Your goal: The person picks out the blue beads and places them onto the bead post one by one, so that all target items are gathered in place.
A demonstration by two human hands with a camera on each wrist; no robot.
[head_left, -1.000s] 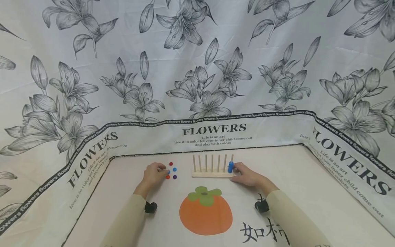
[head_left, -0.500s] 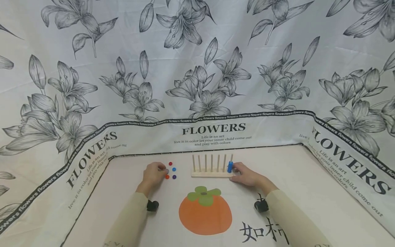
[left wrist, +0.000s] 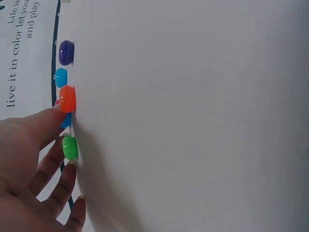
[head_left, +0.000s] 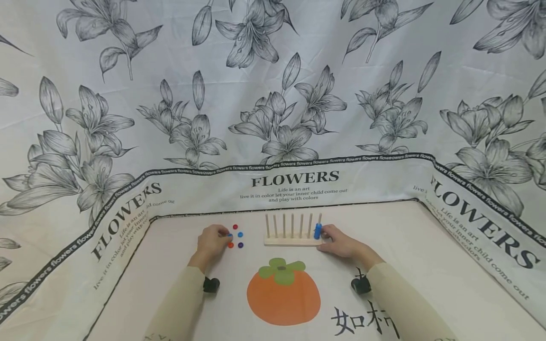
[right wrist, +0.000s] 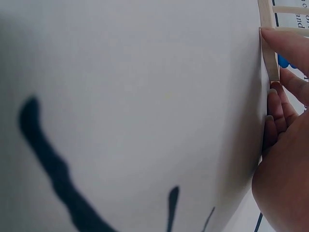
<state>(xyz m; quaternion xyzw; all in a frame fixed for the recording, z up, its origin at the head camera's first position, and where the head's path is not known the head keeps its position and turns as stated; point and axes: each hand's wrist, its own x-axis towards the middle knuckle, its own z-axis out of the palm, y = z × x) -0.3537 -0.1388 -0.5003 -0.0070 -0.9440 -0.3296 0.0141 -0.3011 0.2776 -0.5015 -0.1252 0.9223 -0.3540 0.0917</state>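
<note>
My left hand (head_left: 212, 241) is at the left of a loose group of beads and pinches a blue bead (left wrist: 65, 121) between thumb and index finger. A green bead (left wrist: 70, 147) lies under its other fingers, hidden in the head view. Around it are an orange bead (head_left: 231, 245), a purple bead (head_left: 241, 245), a light blue bead (head_left: 240, 234) and a red bead (head_left: 235, 227). My right hand (head_left: 343, 242) grips the right end of a wooden peg rack (head_left: 290, 242), thumb on the front of its base. Blue beads (head_left: 317, 231) are stacked on the rightmost peg.
Several bare upright pegs (head_left: 292, 225) stand along the rack. The white cloth bears a printed orange persimmon (head_left: 283, 298) and dark brush characters (head_left: 350, 321). A flower-print curtain (head_left: 294, 189) encloses the back and sides.
Both hands stay almost in place. The blue bead at the left fingertips shows slightly differently between frames; the rack and the other beads have not moved.
</note>
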